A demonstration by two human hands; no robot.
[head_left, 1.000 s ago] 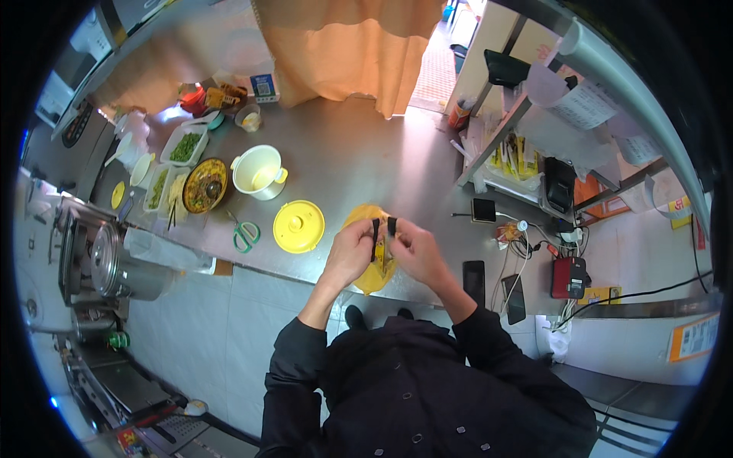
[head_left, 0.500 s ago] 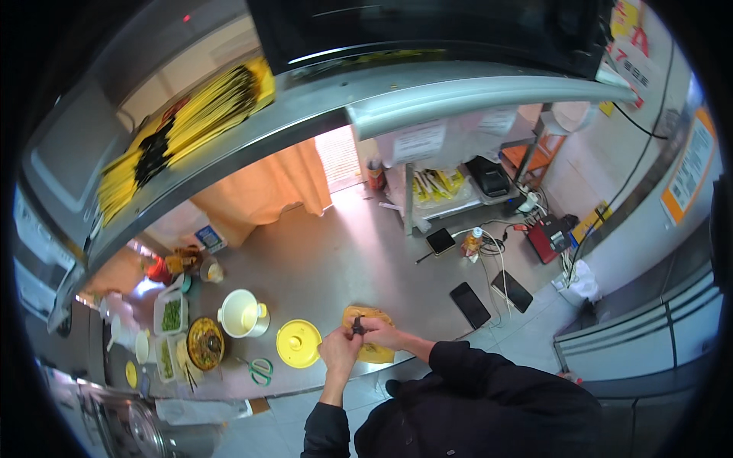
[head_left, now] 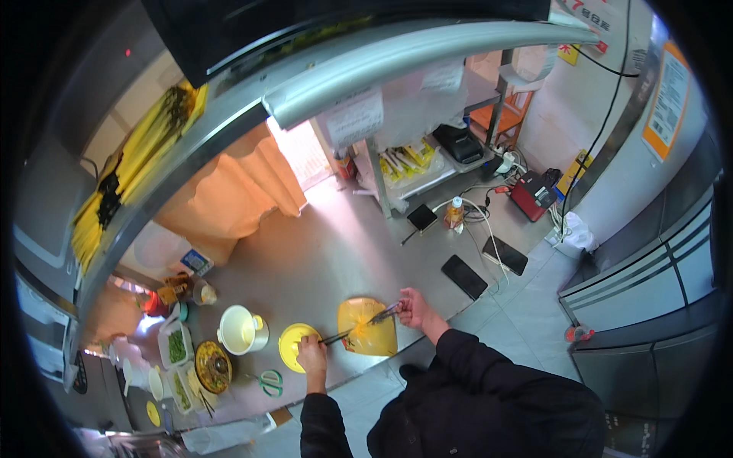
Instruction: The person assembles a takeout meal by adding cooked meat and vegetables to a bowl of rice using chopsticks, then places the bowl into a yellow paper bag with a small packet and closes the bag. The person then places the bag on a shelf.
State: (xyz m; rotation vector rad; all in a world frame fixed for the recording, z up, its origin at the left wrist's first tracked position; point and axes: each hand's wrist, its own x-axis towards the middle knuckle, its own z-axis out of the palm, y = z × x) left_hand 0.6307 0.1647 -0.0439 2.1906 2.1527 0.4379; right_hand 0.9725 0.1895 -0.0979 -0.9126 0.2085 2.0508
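A filled yellow plastic bag (head_left: 372,340) lies near the counter's front edge, gathered at its top. Its dark handles stretch out to both sides. My left hand (head_left: 311,356) is closed on one handle end, over the edge of a round yellow lid (head_left: 290,347). The other handle end is pinched in my right hand (head_left: 416,309), up and to the right of the bag. What the bag contains is hidden.
Left of the lid are green-handled scissors (head_left: 271,383), a white pot (head_left: 243,330), a bowl of food (head_left: 213,367) and a container of chopped greens (head_left: 176,345). Phones (head_left: 464,276), a small bottle (head_left: 454,214) and cables lie to the right. A shelf (head_left: 321,80) overhangs the counter.
My hands have moved apart from a close grip at the bag's top, left hand leftward over the lid and right hand rightward, drawing the handles out. The view has shifted too.
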